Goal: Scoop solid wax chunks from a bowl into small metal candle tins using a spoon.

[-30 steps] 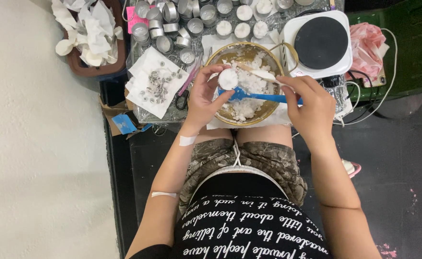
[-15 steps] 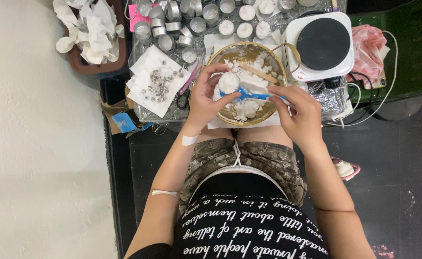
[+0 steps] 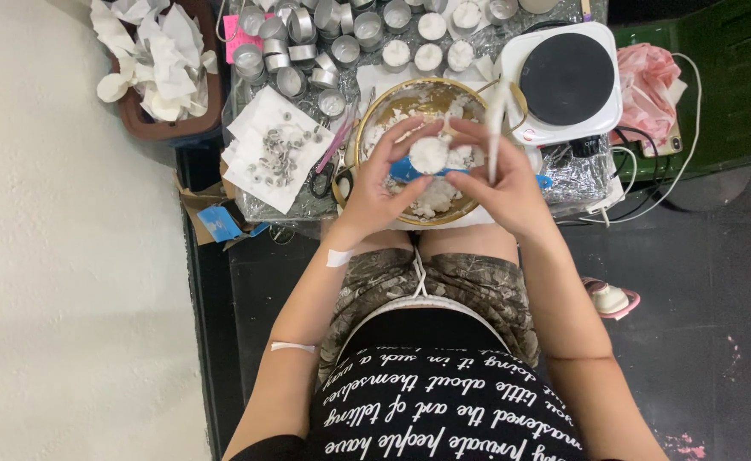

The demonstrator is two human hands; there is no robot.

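Over the gold bowl (image 3: 367, 128), my left hand (image 3: 375, 188) and right hand (image 3: 499, 183) pinch the white wax puck (image 3: 429, 154); a slipped grip could crumble it among the scraps.

Tin cups (image 3: 324, 38) and hotplate (image 3: 566, 78) crowding the bowl (image 3: 375, 115); near side open.

Both hands, left hand (image 3: 375, 183) & right hand (image 3: 499, 183), grip white wax puck (image 3: 429, 154) (over gold bowl (image 3: 375, 111)).
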